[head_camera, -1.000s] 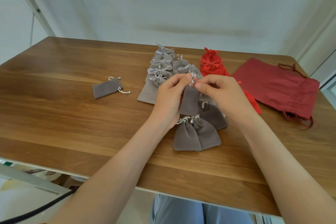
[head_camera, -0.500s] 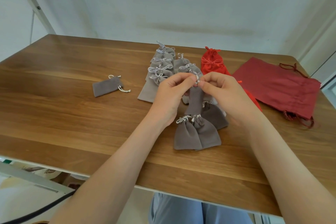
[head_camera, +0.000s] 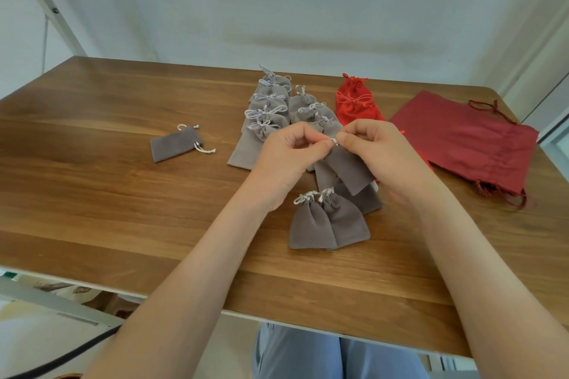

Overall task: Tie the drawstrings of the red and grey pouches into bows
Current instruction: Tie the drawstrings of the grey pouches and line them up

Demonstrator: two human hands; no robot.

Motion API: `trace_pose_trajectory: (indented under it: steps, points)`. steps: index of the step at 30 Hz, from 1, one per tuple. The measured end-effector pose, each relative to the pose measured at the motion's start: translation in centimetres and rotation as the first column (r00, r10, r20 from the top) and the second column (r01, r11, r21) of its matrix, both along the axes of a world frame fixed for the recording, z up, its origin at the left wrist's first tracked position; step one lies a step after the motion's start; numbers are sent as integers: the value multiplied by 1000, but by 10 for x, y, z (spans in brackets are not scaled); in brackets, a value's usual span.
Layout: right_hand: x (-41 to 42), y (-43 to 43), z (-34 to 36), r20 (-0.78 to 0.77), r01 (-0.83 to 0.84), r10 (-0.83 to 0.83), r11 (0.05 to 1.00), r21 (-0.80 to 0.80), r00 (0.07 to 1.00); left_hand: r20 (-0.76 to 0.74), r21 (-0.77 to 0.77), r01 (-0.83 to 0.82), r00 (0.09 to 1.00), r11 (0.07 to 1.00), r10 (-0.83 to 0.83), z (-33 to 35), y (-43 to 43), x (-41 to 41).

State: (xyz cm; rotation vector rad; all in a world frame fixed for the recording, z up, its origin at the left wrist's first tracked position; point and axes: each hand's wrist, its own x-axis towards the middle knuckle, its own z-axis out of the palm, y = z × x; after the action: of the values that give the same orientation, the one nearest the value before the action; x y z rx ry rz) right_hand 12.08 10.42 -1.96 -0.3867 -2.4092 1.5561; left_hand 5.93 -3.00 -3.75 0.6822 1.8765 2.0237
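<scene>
The left hand (head_camera: 286, 160) and right hand (head_camera: 380, 152) meet above the wooden table (head_camera: 92, 194), fingers curled, each pinching the pale drawstring (head_camera: 332, 141) at the mouth of a small grey pouch (head_camera: 351, 171) that hangs flat from their grip. Behind it lie rows of bow-tied grey pouches (head_camera: 271, 112) with a red pouch (head_camera: 354, 103) beside them; what any holds I cannot see.

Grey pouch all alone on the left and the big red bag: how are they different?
The lone grey pouch is small; the big red bag is far larger. The pouch has pale cords; the bag has dark red ones. Both lie flat, untied.
</scene>
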Motion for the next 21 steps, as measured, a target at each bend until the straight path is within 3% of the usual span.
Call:
trace_pose_trajectory:
  steps: [4, 8, 11, 15, 21]
  points:
    - [-3, 1, -6, 16, 0, -1, 999, 53, 1000, -141, -139, -64, 989, 988, 45, -5, -1, -1]
    - [-7, -2, -10, 0, 26, -26, 989, 147, 1000, -448, -277, -244, 888, 929, 100, -8, 0, 3]
    - [-4, -6, -7, -79, 28, -23, 998, 58, 997, -704, -177, -386, 692, 905, 157, -14, 1, 3]
    - [-2, -7, -5, -89, 5, -10, 998, -59, 996, -844, -41, -457, 491, 889, 214, -21, 3, 2]
    - [-2, -6, -1, -39, -127, 121, 960, -251, 992, -903, 22, -454, 373, 890, 212, -21, 3, 2]
